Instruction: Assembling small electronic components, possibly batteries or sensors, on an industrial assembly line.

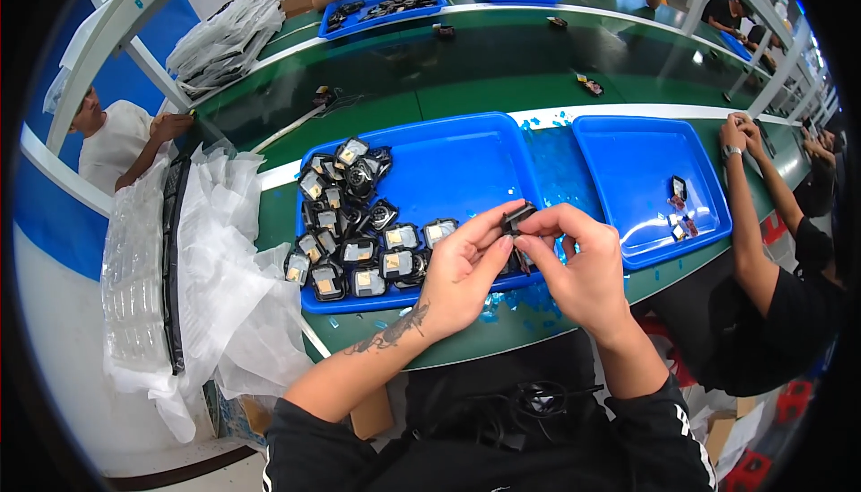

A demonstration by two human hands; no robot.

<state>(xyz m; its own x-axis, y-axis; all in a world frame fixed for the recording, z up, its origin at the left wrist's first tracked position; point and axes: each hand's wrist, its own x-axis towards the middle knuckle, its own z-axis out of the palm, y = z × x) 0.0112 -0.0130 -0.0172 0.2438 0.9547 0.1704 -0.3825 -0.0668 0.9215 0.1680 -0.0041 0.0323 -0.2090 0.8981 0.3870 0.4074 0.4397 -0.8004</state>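
My left hand [459,278] and my right hand [578,263] meet above the front right corner of a blue tray [453,169]. Between their fingertips they pinch a small black watch case [517,217], partly covered by the fingers. Several similar squarish black watch cases [359,251] with grey and gold-coloured insides crowd the left half of that tray. Some of them lie turned over, showing a round black back [360,178].
A second blue tray [641,156] at right holds a few small parts [679,189]. Blue film scraps [552,169] litter the bench between the trays. White plastic sheets [229,259] stand at left. Watch parts [590,86] sit on the green belt [502,61]. Other people work around.
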